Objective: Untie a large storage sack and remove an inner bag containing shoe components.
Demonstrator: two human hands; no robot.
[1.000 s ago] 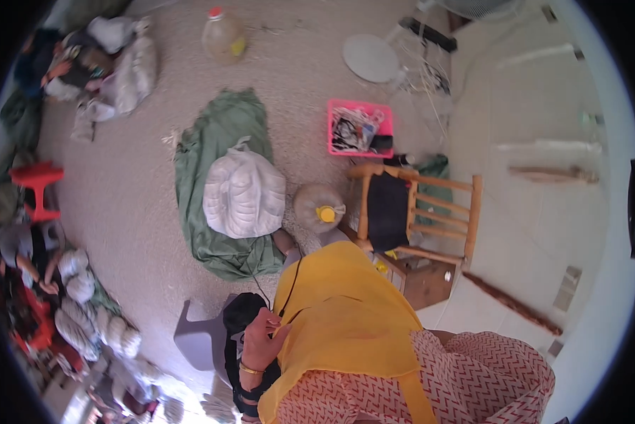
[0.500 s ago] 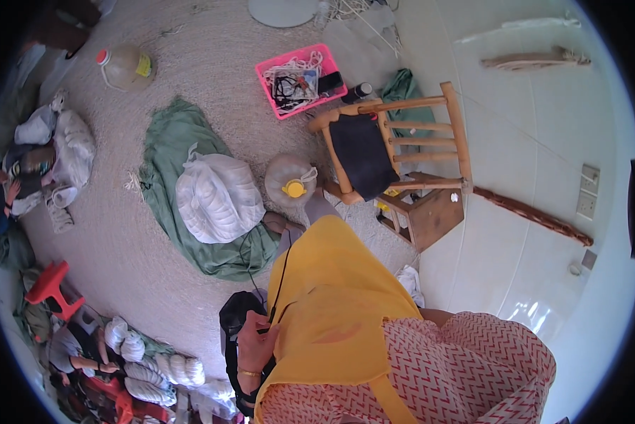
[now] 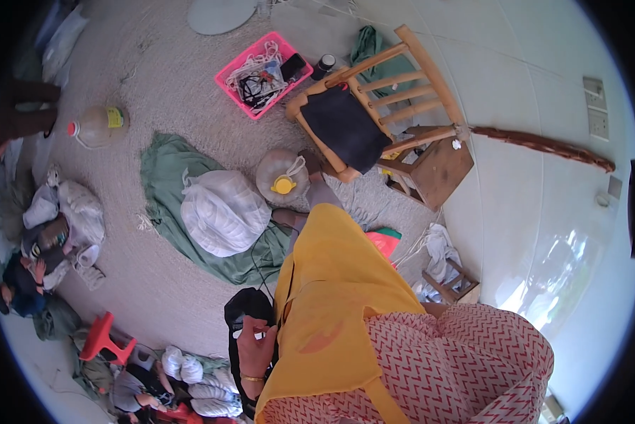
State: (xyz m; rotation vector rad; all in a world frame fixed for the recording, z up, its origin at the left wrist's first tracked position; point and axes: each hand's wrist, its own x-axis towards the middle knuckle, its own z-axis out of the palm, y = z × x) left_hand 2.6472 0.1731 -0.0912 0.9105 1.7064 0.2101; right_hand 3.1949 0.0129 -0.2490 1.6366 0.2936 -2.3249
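Note:
At my left hip is a black bag (image 3: 243, 305), with a dark cord running from it. My left hand (image 3: 255, 346), a yellow bracelet on its wrist, is at the bag with its fingers bent together. A small pale patch shows by the fingertips, but what they pinch cannot be made out. A yellow apron (image 3: 339, 283) covers my front, over a red and white zigzag-patterned garment (image 3: 466, 360). My right hand is out of sight. Ahead of my feet, a white bulging sack (image 3: 224, 212) rests on a spread green sack (image 3: 169, 173). Beside it stands a large jug with a yellow cap (image 3: 283, 185).
A wooden chair (image 3: 395, 92) with a dark cloth on its seat stands at the right, near the tiled wall. Beyond the jug lies a pink basket (image 3: 243, 99) of cords. A red-capped jug (image 3: 104, 128) is far left. Other people sit among sacks at left, near a red stool (image 3: 105, 340).
The view has turned and shifted, bringing a red and green bag and a small wooden stool into sight at right. My left hand stays at the black bag, its fingers slightly lower.

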